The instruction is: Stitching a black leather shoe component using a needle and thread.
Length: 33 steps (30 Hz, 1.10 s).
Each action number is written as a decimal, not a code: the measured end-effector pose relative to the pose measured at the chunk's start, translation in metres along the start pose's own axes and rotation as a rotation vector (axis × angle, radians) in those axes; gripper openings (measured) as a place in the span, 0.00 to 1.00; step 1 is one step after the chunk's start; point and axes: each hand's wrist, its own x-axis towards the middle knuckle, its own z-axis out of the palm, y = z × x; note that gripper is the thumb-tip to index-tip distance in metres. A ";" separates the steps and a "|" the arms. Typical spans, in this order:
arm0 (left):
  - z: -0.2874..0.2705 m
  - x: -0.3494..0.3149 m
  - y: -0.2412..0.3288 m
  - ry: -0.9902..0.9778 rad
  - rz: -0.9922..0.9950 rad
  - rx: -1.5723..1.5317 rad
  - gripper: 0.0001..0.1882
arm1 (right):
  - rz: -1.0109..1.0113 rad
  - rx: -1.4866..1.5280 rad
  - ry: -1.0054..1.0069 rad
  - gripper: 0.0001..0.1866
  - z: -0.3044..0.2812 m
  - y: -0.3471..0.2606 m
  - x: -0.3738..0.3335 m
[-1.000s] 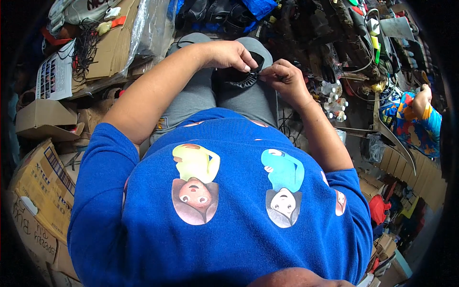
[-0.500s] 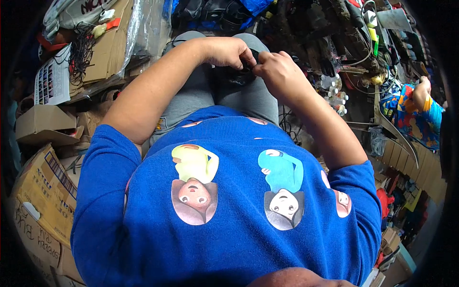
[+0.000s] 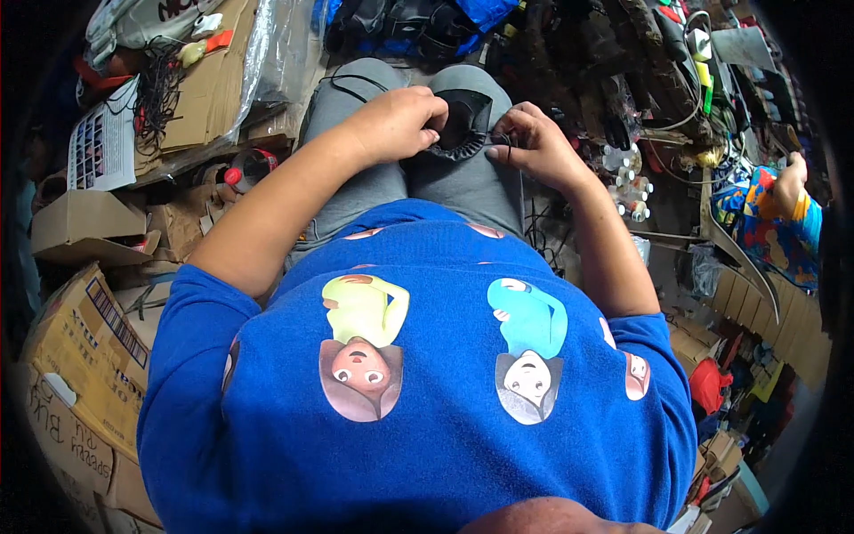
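A black, curved piece [image 3: 459, 153] with a rounded hollow and a ridged, gathered-looking rim lies on my lap, over the right thigh of my grey trousers [image 3: 342, 191]. I cannot tell its exact kind. My left hand [image 3: 400, 123] is closed on its left side, with fingers curled over the edge. Just off the piece's right side, my right hand [image 3: 536, 147] has thumb and fingers bent in a pinch. Something thin and dark, like a thread, shows between those fingers and reaches toward the rim.
Cardboard boxes [image 3: 84, 227] and flat cardboard sheets [image 3: 200, 98] crowd my left. Black and blue bags [image 3: 400, 27] lie beyond my knees. To the right are small clear bottles [image 3: 627, 182], cables, a curved blade-like strip [image 3: 745, 262] and another person's arm [image 3: 789, 187].
My hands have moved apart from their close position over the lap. The right hand has drawn right and slightly down. More of the black piece and its ridged rim now shows.
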 end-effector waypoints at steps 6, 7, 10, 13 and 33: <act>-0.020 -0.004 0.003 -0.140 -0.094 -0.162 0.11 | 0.181 1.189 0.715 0.17 0.021 0.023 0.032; -0.023 -0.004 0.005 -0.211 -0.077 -0.110 0.11 | 0.196 1.418 0.684 0.18 0.021 0.018 0.034; -0.023 -0.010 -0.009 -0.220 -0.009 -0.003 0.12 | 0.237 2.013 0.531 0.21 0.019 0.013 0.031; -0.033 -0.009 -0.031 0.378 -0.183 -0.075 0.07 | 0.040 2.300 0.141 0.23 0.026 0.029 0.020; -0.088 -0.090 -0.063 0.483 -0.234 0.099 0.15 | 0.198 0.682 0.374 0.23 -0.032 0.073 -0.050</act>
